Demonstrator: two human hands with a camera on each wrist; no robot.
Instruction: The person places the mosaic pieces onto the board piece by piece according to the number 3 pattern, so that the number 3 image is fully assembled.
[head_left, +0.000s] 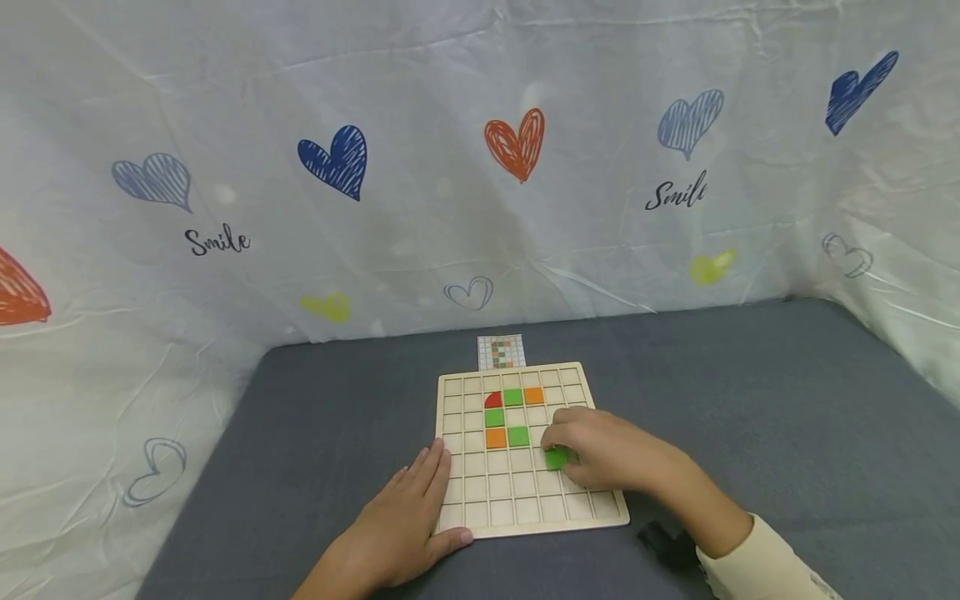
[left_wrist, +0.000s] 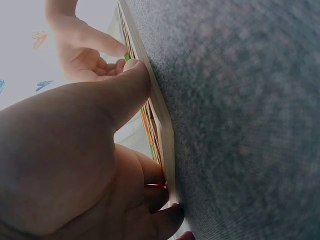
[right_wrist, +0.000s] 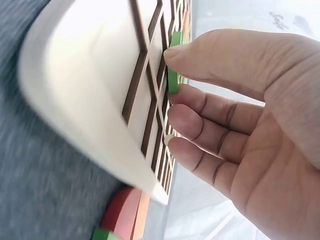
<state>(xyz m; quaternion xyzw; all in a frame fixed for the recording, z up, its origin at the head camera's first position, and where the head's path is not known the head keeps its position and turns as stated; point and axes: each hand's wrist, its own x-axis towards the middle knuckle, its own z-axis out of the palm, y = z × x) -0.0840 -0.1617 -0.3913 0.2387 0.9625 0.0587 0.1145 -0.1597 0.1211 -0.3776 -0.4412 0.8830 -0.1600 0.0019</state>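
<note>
White crinkled backdrop sheet (head_left: 450, 167) hangs behind and around a grey fabric-covered bench (head_left: 750, 400). Sheet is printed with scribbled hearts in dark blue, pale blue, orange and yellow-green, and the word "Smile" reads twice in black script, once at left (head_left: 217, 242) and once at right (head_left: 676, 193), the right one partly lost in a fold.

On the bench lies a pale wooden grid board (head_left: 525, 508), square cells divided by thin ribs, raised rim all round. Pieces seated in its upper middle cells: red quarter-round piece (head_left: 492, 400), green square (head_left: 513, 397), orange square (head_left: 533, 395) in one row; a green one (head_left: 494, 417) below; then orange (head_left: 496, 437) beside green (head_left: 518, 435). A small pattern card (head_left: 501, 352) with a tiny coloured grid touches the board's far edge; no legible text on it.

Right hand (head_left: 600, 450) rests over the board's right middle, thumb and fingers curled, pinching a flat green square tile (head_left: 557, 457) just above the cells; right wrist view shows the tile (right_wrist: 173, 62) edge-on between thumb tip and forefinger, close to the ribs. Cream sleeve (head_left: 757, 567) at that wrist.

Left hand (head_left: 408, 517) lies flat, fingers straight and together, on the board's near-left corner, thumb against the front rim (left_wrist: 165, 145), pressing it down.

A few loose red and green pieces (right_wrist: 120, 220) show beyond the board edge in the right wrist view, blurred.
</note>
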